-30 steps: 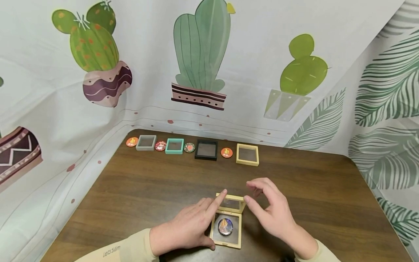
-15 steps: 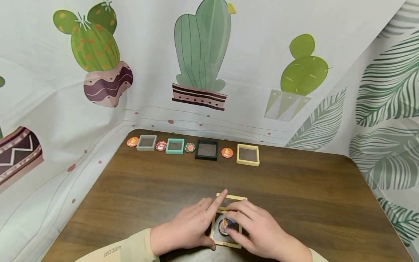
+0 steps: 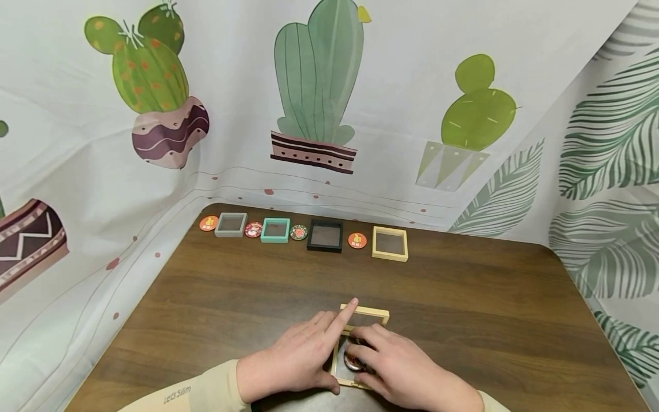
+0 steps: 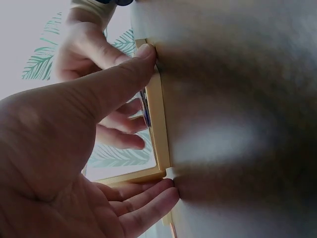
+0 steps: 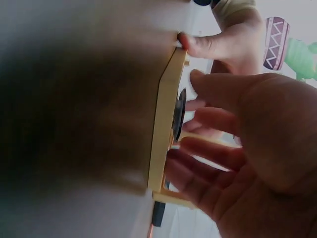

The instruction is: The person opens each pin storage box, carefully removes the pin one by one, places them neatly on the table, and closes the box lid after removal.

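Note:
A yellow display case (image 3: 344, 380) with clear film lies unfolded near the front of the table, its lid (image 3: 373, 310) raised on the far side. On the film sits a round badge (image 3: 352, 361), partly covered by my right hand. My left hand (image 3: 304, 349) holds the left side of the case, thumb (image 4: 143, 52) at the near corner, other fingers (image 4: 153, 198) toward the hinge end and index finger along the lid. Over the case, my right hand (image 3: 399, 363) spreads around the badge (image 5: 179, 115). One fingertip seems to touch its edge, while the thumb (image 5: 198, 79) stands slightly apart.
Along the back edge runs a row: grey case (image 3: 230, 225), teal case (image 3: 276, 230), black case (image 3: 325, 236) and another yellow case (image 3: 390, 244), with round badges (image 3: 357, 240) between them. A printed cloth (image 3: 391, 114) hangs behind the brown table (image 3: 247, 274).
My right hand has come in from the right of the case and lowered over the badge, partly covering it. My left hand has stayed on the case.

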Demonstrator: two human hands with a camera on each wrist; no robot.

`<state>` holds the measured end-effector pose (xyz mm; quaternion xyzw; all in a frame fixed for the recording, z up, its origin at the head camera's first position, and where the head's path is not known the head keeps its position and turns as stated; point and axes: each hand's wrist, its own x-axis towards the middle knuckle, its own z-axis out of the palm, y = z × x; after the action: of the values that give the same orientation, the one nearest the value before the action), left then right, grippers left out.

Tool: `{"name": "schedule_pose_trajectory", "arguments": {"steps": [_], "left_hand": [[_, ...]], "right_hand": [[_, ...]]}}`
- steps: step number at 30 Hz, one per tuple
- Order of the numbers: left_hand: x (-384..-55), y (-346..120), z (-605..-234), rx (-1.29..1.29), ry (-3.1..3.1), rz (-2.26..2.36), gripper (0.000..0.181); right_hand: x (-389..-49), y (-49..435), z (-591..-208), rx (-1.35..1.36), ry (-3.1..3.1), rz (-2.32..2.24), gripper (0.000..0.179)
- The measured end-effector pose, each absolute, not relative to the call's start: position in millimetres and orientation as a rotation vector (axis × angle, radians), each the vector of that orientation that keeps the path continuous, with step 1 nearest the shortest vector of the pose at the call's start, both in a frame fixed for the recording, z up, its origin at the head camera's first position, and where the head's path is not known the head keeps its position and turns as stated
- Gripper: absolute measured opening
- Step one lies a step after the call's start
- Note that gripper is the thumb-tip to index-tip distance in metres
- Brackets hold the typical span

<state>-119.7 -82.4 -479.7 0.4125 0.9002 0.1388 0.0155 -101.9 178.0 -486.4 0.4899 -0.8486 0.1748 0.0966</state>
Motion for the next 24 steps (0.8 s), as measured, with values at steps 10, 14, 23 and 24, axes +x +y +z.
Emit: {"name": "schedule_pose_trajectory", "arguments": {"steps": [10, 14, 23, 24], "left_hand": [[-120.0, -81.8, -481.8, 1.274, 2.798, 0.441, 0.157], [-120.0, -81.7, -482.7, 1.259, 2.794, 0.439, 0.157], [-120.0, -82.0, -481.3, 1.283, 2.802, 0.456, 0.157], [-120.2, -82.0, -481.4, 1.284, 2.803, 0.455, 0.157]], "right_hand": [[-103.5, 174.0, -491.1, 1.486, -2.418, 0.443, 0.022], [-105.3, 173.0, -492.7, 1.506, -2.394, 0.443, 0.022], [-105.4, 174.7, -487.9, 1.542, -2.371, 0.467, 0.019], [-105.2, 175.1, -486.1, 1.546, -2.365, 0.468, 0.02]]}}
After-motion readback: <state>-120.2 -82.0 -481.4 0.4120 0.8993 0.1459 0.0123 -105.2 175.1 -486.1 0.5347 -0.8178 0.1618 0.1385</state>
